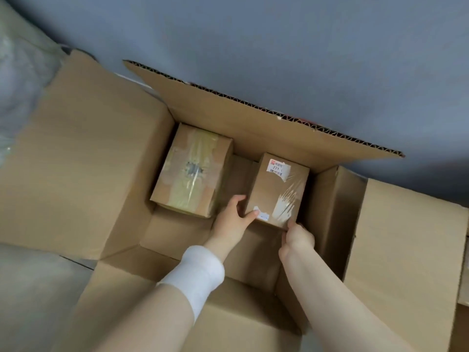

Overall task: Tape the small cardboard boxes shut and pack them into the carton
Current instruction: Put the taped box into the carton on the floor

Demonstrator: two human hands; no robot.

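A large open carton (253, 128) fills the middle of the view, its four flaps spread outward. Inside it at the far left lies a small taped cardboard box (193, 171) with yellowish tape and a torn grey patch on top. To its right is a second small box (276, 191) with a white label and clear tape. My left hand (233, 219), with a white band on the wrist, grips that box's near left corner. My right hand (297, 237) holds its near right corner. Whether the box rests on the carton floor is hidden.
The left flap (83, 158) lies flat and wide; the right flap (411, 250) hangs outward. The near flap (228, 313) is under my forearms. A grey floor or wall (279, 47) lies beyond the carton. Crumpled clear plastic (17, 80) sits at the far left.
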